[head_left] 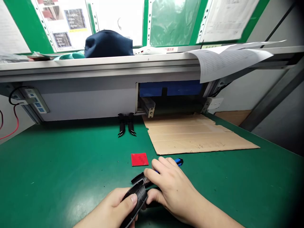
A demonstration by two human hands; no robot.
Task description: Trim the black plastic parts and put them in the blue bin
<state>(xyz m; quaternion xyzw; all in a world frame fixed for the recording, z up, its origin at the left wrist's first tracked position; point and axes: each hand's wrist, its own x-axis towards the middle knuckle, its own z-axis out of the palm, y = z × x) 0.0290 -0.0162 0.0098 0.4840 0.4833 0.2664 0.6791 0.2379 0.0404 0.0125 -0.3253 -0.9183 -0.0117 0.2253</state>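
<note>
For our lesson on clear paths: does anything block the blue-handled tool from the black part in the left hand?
Nothing visible does: the right hand holds the blue-handled tool, its tip close to the black part.

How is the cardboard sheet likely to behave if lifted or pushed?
The cardboard sheet looks thin, so probably light for its size. Its crease lines suggest it may bend there. Lying flat, it would likely slide rather than tip.

It's bright in here: the white sheet (118,15) at the back is washed out, and pale glare sits on the near left of the green tabletop (59,164). Shade fills the recess (180,105) under the shelf (71,66); blackness swallows the right-hand corners, while the middle looks fairly sharp.
</note>
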